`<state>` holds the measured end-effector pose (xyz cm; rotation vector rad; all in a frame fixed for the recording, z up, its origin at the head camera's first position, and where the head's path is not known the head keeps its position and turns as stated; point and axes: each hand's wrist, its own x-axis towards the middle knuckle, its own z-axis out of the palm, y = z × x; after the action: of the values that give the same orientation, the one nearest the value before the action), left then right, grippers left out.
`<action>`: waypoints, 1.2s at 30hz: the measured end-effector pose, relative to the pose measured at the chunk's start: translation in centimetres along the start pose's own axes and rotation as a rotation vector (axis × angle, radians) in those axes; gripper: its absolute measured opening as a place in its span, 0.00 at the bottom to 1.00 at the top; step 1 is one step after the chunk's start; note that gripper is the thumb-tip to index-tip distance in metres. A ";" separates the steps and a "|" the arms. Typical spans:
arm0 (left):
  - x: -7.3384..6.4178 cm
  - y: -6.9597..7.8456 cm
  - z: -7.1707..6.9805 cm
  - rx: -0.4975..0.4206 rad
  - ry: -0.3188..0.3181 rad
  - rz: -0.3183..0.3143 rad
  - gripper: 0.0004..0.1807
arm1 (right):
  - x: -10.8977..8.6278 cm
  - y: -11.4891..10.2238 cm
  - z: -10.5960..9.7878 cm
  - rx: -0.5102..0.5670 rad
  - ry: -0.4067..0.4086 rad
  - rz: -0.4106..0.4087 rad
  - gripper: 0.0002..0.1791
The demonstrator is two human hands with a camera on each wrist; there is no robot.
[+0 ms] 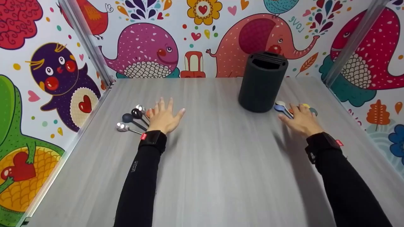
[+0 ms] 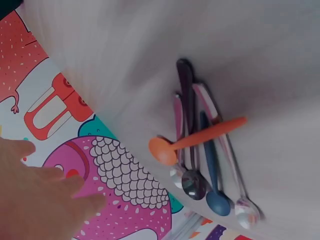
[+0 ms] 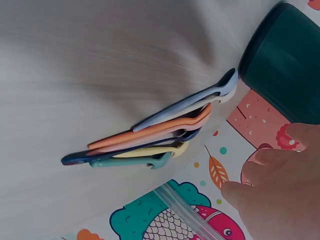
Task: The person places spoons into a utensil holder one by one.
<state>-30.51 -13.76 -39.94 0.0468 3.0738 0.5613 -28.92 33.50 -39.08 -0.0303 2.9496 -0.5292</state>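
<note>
We see a dark container (image 1: 262, 86) at one o'clock on the grey tabletop (image 1: 214, 176). Our left hand (image 1: 163, 119) is spread wide at ten o'clock; our right hand (image 1: 301, 121), at two, has its fingers loosely extended. Neither holds anything. Beneath the right lies a bundle of coloured spoons (image 3: 150, 129), near the container; by the left lies a fanned set of spoons (image 2: 211, 167), an orange spoon (image 2: 200, 136) across their handles. We judge this a reaching step; picking one up would call for lowering a hand and pinching a handle.

Soft shadows (image 1: 304, 178) cross the tabletop (image 1: 221, 164); wrist views look dimmer.
</note>
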 end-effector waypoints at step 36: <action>9.9 18.6 5.1 -1.041 0.036 0.162 0.35 | 6.7 -3.0 -0.7 1.057 0.237 0.149 0.48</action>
<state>-39.78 5.73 -38.23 0.2590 2.4120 2.0464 -35.70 30.59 -38.33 0.3757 2.4324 -2.0512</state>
